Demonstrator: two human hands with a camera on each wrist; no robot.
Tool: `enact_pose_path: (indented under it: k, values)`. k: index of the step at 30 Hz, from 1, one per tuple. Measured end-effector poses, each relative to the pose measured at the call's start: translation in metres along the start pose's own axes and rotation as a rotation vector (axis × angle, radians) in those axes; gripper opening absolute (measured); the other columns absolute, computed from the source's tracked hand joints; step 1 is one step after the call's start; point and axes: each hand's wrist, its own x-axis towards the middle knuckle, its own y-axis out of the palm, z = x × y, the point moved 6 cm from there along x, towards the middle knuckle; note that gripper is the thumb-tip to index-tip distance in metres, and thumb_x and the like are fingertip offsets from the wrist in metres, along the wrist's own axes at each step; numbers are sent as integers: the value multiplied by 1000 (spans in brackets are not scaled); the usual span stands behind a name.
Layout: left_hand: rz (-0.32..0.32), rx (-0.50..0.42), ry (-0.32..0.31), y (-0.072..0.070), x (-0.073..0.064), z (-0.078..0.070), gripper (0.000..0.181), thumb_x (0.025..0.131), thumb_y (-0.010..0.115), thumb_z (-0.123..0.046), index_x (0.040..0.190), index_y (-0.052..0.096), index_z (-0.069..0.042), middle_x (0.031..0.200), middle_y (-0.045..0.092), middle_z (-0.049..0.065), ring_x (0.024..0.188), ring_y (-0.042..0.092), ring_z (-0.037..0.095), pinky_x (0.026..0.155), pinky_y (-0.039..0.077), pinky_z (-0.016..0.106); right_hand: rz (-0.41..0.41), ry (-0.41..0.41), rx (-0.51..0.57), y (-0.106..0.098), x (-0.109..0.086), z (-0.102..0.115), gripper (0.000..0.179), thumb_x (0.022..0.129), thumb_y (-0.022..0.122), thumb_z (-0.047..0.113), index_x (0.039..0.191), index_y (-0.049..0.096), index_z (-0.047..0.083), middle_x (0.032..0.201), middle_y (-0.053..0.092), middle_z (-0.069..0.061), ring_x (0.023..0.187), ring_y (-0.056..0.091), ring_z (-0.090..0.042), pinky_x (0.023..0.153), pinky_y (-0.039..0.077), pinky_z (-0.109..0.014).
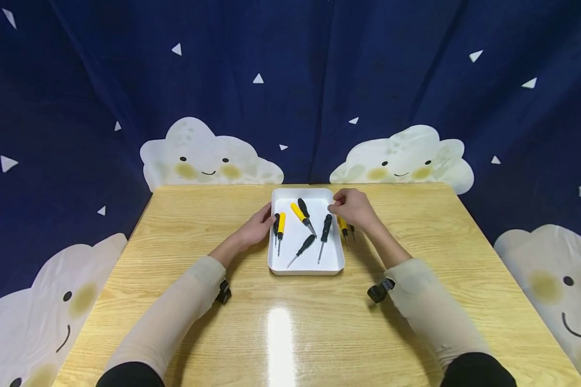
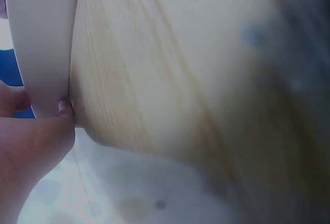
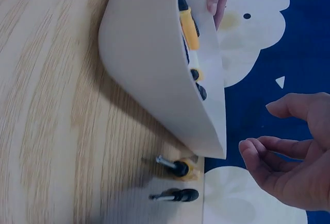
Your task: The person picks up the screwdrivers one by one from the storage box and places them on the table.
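A white tray [image 1: 306, 271] on the table holds several screwdrivers with yellow or black handles, among them a yellow-handled screwdriver [image 1: 281, 226] by the left wall and a black-handled screwdriver [image 1: 326, 230] on the right. My left hand [image 1: 255, 228] pinches the tray's left wall between thumb and fingers, as the left wrist view also shows. Over the right rim hovers my right hand [image 1: 355, 208]; the right wrist view shows its thumb and fingers apart with nothing between them. Below it lie a yellow-and-black screwdriver [image 3: 183, 169] and a black screwdriver [image 3: 180, 195], outside the tray.
The wooden table [image 1: 290, 312] spreads around the tray, with its far edge just behind it. A dark blue curtain [image 1: 300, 80] with white clouds hangs beyond that edge. Small black devices sit at both wrists.
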Motion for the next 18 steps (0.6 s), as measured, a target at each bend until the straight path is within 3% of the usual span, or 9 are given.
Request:
enact_pose_path:
  k: [10,18]
  values:
    - [-11,12,-10,-1,1,3,63,116,39,-22,171,11,-6,175,19,15,162,17,28,131,16,44,41,-39,18,17,2,15,43,91,72,21,126,70,-6,110,75,-15,102,69,-30,92,56,-42]
    - [-5,15,-21,-2,0,2,63,116,38,-22,171,10,-6,176,18,15,162,17,28,131,16,44,60,-69,33,29,2,31,45,93,73,20,129,69,-6,113,73,-16,104,68,-30,93,55,-42]
